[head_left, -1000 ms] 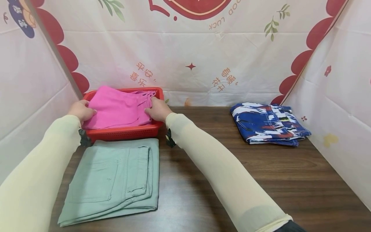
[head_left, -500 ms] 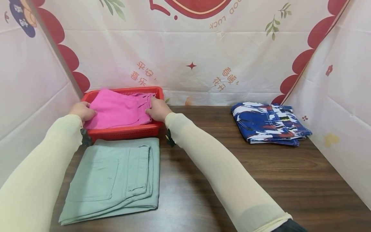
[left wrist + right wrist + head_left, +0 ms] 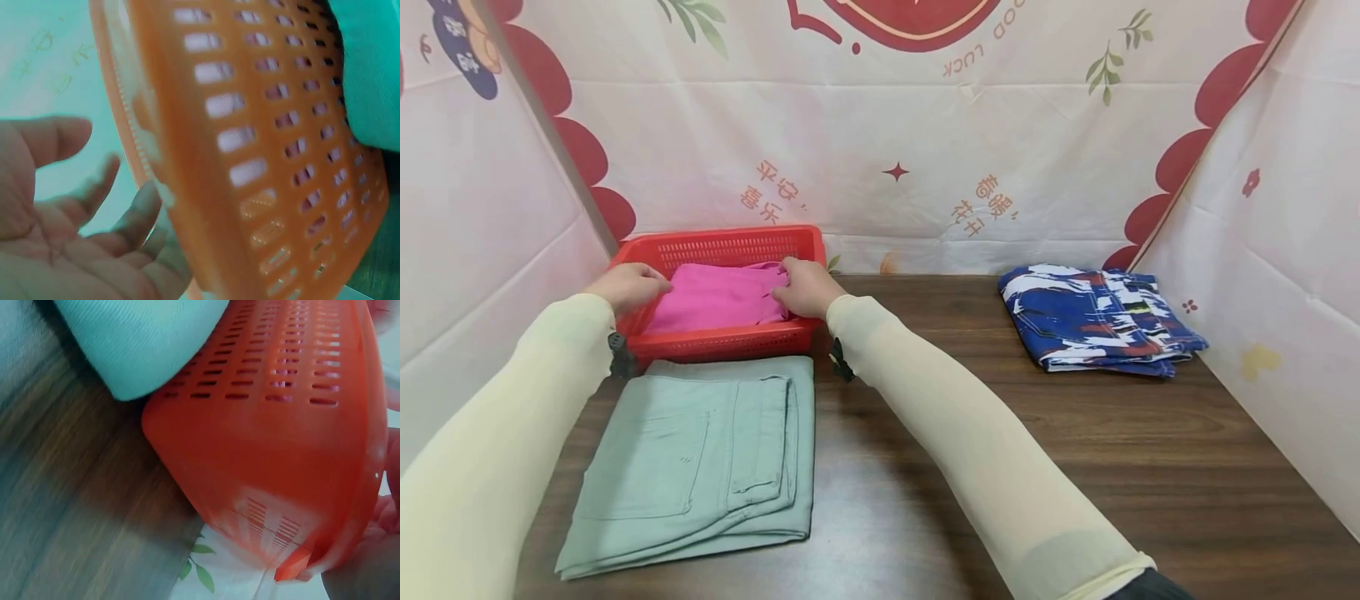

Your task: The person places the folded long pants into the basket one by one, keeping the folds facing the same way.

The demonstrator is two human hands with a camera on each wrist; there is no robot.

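Head view, near to far: a folded green garment lies low and left of centre on the bench; just beyond it the red basket holds the pink garment; the left hand rests at the cloth's left edge, fingers seemingly relaxed; the right hand curls onto its right edge. Pressing both sides down evenly should seat it flat; corners want tucking under the rim. A blue patterned garment sits at right.

The dark wooden desk carries a red perforated plastic basket upper left, folded sage-green trousers lower left, and folded blue-white-red patterned trousers upper right.
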